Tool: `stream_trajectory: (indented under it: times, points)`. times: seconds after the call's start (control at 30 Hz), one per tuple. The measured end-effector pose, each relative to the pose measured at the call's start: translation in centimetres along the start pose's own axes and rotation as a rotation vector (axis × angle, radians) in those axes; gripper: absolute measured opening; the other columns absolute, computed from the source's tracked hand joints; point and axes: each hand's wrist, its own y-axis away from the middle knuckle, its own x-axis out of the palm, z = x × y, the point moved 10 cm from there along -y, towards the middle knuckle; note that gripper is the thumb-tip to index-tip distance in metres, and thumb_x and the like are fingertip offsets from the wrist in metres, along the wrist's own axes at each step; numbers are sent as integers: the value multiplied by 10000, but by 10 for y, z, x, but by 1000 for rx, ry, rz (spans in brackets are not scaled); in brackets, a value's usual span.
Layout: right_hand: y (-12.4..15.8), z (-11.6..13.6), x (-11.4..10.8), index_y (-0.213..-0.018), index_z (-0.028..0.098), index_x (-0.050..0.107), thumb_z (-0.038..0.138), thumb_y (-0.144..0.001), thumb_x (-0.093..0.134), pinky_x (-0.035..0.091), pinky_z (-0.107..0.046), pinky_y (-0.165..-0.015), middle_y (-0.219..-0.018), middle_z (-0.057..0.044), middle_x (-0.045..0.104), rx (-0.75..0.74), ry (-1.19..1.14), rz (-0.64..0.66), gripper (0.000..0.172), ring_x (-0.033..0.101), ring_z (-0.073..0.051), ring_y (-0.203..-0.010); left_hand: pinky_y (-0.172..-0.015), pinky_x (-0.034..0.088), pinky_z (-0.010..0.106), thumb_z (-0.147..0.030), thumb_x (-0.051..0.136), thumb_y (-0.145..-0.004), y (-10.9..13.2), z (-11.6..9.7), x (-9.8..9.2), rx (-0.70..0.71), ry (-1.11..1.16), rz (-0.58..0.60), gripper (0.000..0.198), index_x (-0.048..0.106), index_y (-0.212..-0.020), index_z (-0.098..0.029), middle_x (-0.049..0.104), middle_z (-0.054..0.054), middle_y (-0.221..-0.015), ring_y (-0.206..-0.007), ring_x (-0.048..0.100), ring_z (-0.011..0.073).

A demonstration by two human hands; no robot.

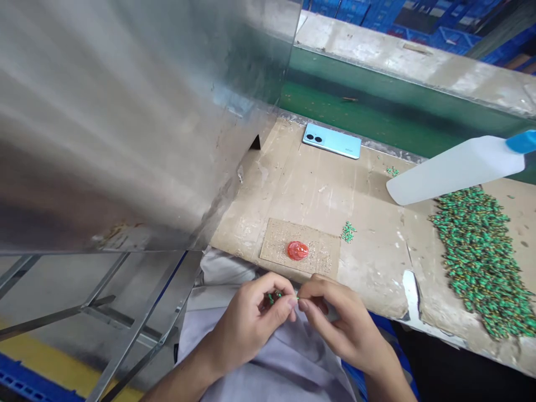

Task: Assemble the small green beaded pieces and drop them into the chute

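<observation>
My left hand (251, 318) and my right hand (339, 324) meet fingertip to fingertip just in front of the table edge, over my lap. Both pinch small green pieces (276, 296); a few show between the left fingers. Just beyond my hands lies a small cardboard pad (322, 254) with a red blob (297, 250) on it. A little cluster of green pieces (348, 231) sits to the right of the pad. A big heap of green pieces (481, 257) covers the table's right side.
Cardboard (335, 190) covers the work table. A light blue phone (331, 140) lies face down at the back. A white bottle with a blue cap (456, 167) lies near the heap. A large metal sheet (125, 111) fills the left. A green belt (377, 111) runs behind.
</observation>
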Motion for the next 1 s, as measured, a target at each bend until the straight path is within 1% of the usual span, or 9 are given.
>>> stream_trajectory:
  times: [0.1, 0.2, 0.27, 0.33, 0.5, 0.67, 0.83, 0.93, 1.0]
  points:
    - [-5, -13, -13, -992, 242, 584, 211, -1061, 524, 474, -263, -542, -771, 10, 631, 68, 62, -54, 97, 557, -135, -601, -562, 407, 245, -447, 664, -1009, -3, 10, 0, -40, 68, -9, 251, 682, -982, -198, 739, 21, -770, -585, 547, 128]
    - [-13, -25, -34, -1031, 232, 591, 221, -1075, 504, 473, -284, -584, -830, -20, 660, 107, 314, -169, 98, 602, -156, -661, -502, 344, 240, -494, 712, -966, -6, 23, 4, -86, 151, 26, 315, 657, -951, -185, 742, 31, -736, -500, 464, 106]
    - [-20, -26, -39, -1036, 227, 592, 220, -1079, 492, 470, -295, -604, -838, -29, 667, 88, 446, -172, 109, 633, -170, -691, -485, 316, 238, -504, 726, -954, -7, 28, 6, -103, 172, 50, 336, 656, -915, -177, 738, 36, -718, -481, 439, 98]
    - [-26, -25, -37, -1028, 223, 590, 214, -1079, 490, 477, -297, -616, -838, -30, 671, 59, 494, -144, 113, 650, -173, -700, -496, 317, 238, -498, 716, -963, -6, 30, 5, -100, 156, 52, 334, 676, -909, -171, 735, 38, -718, -495, 443, 101]
    - [-33, -21, -32, -1059, 209, 616, 197, -1074, 496, 511, -311, -665, -870, -44, 687, 17, 523, -98, 122, 681, -187, -757, -548, 345, 248, -483, 640, -1015, -5, 27, 1, -82, 66, 27, 333, 734, -947, -171, 726, 31, -749, -554, 466, 118]
    - [-35, -21, -31, -1056, 217, 637, 204, -1076, 481, 524, -316, -670, -861, -43, 675, 23, 535, -53, 158, 670, -186, -743, -590, 375, 265, -455, 587, -1045, -5, 25, -3, -84, -21, 6, 324, 763, -1082, -186, 720, 24, -766, -606, 509, 149]
    - [-38, -19, -30, -1068, 208, 657, 192, -1078, 477, 525, -321, -682, -852, -42, 664, 16, 517, -26, 181, 666, -191, -758, -645, 411, 279, -435, 548, -1064, -8, 28, -5, -82, -65, -18, 370, 734, -1269, -189, 706, 19, -772, -705, 594, 190]
    - [-40, -19, -31, -1043, 219, 665, 199, -1078, 488, 526, -315, -702, -867, -40, 675, 30, 485, -12, 182, 673, -189, -780, -675, 432, 285, -435, 528, -1071, -9, 29, -4, -72, -101, -24, 408, 706, -1338, -185, 698, 20, -786, -732, 610, 199]
    - [-38, -20, -37, -1020, 220, 666, 205, -1074, 503, 516, -309, -702, -869, -37, 670, 48, 469, -21, 172, 662, -184, -773, -696, 443, 289, -424, 508, -1076, -10, 28, 0, -63, -152, -10, 423, 689, -1370, -179, 690, 18, -789, -734, 608, 196]
